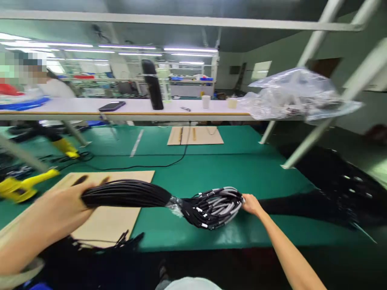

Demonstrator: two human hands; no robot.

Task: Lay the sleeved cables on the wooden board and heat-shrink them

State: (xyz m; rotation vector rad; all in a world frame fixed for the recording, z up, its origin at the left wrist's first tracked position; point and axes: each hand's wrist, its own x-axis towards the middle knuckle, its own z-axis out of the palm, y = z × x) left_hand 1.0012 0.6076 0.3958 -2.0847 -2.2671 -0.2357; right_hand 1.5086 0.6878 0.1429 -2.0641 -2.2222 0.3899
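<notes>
At eight o'clock the left hand gripped the cables, and at four the right hand clasped their looped end.

Pretty clearly workshop or factory floor, honestly; long green-topped bench with white shelf running above it; couple of yellow handheld tools over on left; fat bundle of black cables up front; rows of tube lights overhead; more loaded racks way in back
</notes>
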